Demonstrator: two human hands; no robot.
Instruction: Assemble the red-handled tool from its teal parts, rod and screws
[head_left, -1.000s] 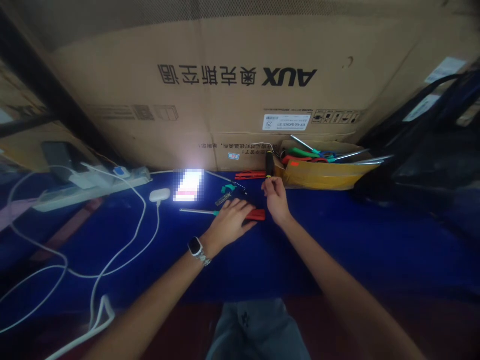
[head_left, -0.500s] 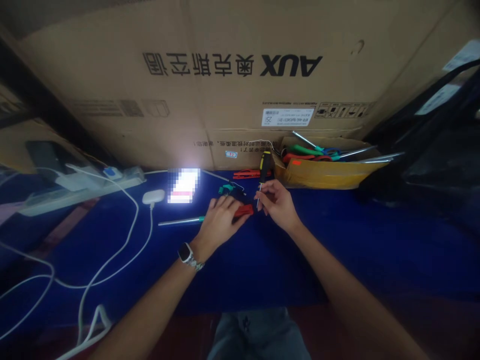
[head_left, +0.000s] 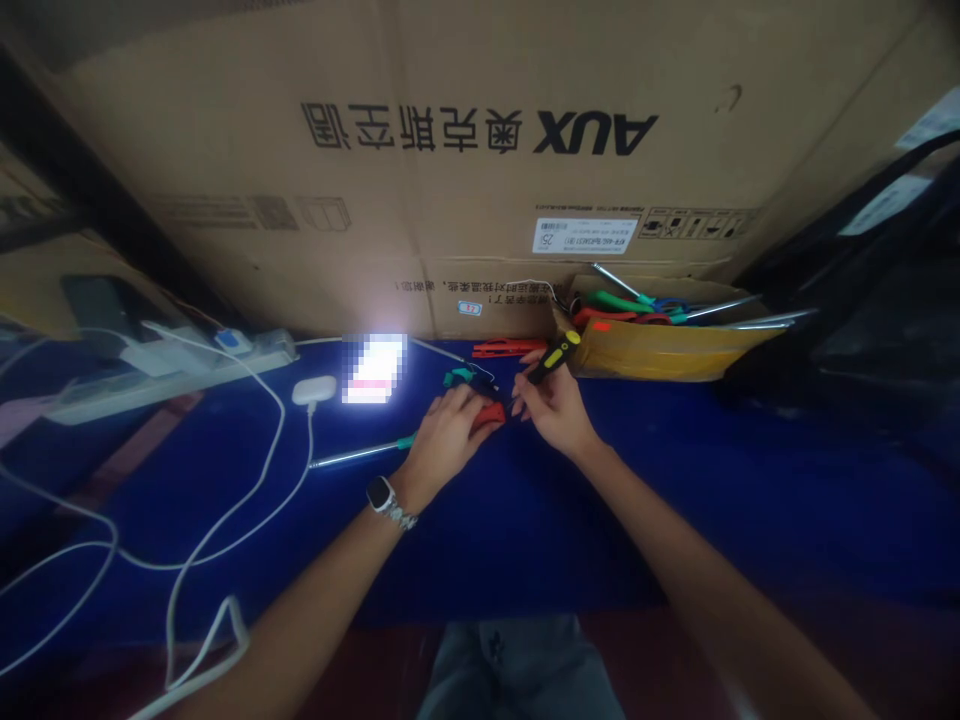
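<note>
My left hand [head_left: 444, 432], with a watch on its wrist, is closed on a red plastic part [head_left: 489, 415] whose other end my palm hides. From under that hand a thin metal rod [head_left: 358, 456] with a green end sticks out to the left; whether it joins the red part cannot be told. My right hand [head_left: 553, 405] grips a black and yellow screwdriver [head_left: 556, 355], tilted with its handle up and to the right. Its tip is close to the right end of the red part; contact is unclear. A small green piece [head_left: 458, 377] lies just beyond my left fingers.
Red strips [head_left: 510, 348] lie at the back beside a yellow-sided box [head_left: 660, 350] of rods and coloured handles. A bright phone [head_left: 373, 370], a white charging case [head_left: 314, 389], loose white cables [head_left: 225, 512] and a power strip [head_left: 180, 372] occupy the left. A large carton [head_left: 450, 210] stands behind.
The screwdriver has swung from nearly upright to leaning right, with its tip nearer the red part. The rod's free end has dipped slightly. The whole view has shifted a little.
</note>
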